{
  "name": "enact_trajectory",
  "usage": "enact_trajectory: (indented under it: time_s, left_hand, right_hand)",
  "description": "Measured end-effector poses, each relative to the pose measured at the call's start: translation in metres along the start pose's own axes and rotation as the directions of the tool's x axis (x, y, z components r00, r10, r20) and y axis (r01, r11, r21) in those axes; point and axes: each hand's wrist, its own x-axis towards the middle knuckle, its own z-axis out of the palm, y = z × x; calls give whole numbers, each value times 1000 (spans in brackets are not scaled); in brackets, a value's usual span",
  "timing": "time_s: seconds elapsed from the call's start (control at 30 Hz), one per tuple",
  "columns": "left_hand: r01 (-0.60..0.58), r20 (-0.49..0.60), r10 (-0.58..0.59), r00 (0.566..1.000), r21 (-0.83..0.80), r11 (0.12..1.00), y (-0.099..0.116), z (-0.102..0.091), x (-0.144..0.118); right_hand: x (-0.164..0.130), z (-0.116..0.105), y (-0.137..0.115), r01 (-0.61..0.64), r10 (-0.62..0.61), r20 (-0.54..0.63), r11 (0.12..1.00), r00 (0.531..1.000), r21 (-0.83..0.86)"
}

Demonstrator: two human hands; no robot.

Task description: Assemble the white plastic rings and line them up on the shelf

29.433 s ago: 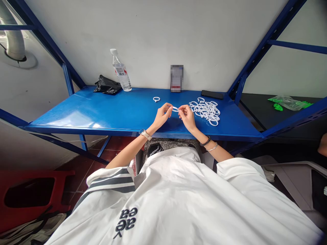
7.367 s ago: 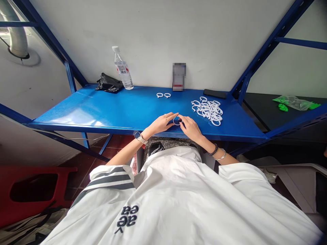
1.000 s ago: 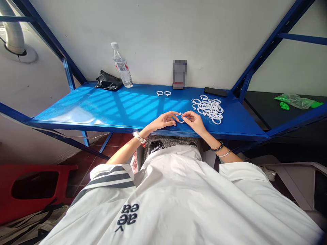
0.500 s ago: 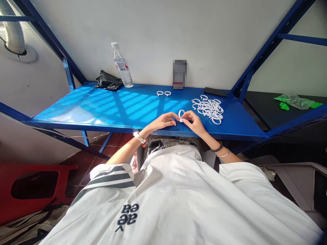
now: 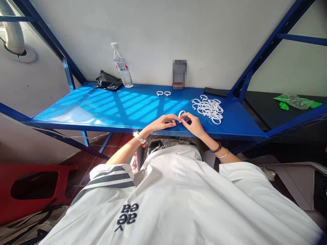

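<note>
While both hands meet, left hand [image 5: 163, 121] fingers and right hand [image 5: 193, 123] fingers pinched on white ring [image 5: 181, 114], blue shelf [image 5: 107, 107] beneath

Workshop: blue steel racking [image 5: 258, 64], heap of plastic rings [image 5: 208, 109].

I am wearing a loose white short-sleeved shirt [image 5: 178, 200] with grey stripes on one sleeve and dark lettering, a pale-strapped wristwatch [image 5: 139, 137] on my left wrist, and a dark beaded bracelet [image 5: 216, 148] plus a thin silver bangle [image 5: 224, 155] on my right.
</note>
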Motion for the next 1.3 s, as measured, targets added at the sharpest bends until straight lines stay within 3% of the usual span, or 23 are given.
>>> enact_trajectory:
  time_s: [0.27,0.57,0.77,0.97,1.3]
  left_hand:
    - [-7,-8,7,1000,22,1000,3,1,-1]
    - [24,-43,-24,999,-4,1000,1,1,0]
    - [39,-47,-39,998,-20,999,1,1,0]
    - [39,-50,-41,998,-44,998,2,1,0]
    - [71,-33,-72,997,-30,997,1,1,0]
  right_hand:
    - [-1,2,-5,71,-73,-10,988,997,-137]
    - [-4,3,-6,20,-31,-107,995,994,-96]
    - [-2,0,1,-85,93,-87,991,992,101]
    - [3,-5,11,-223,248,-32,914,968,340]
    - [7,-9,10,-317,374,-29,821,927,475]
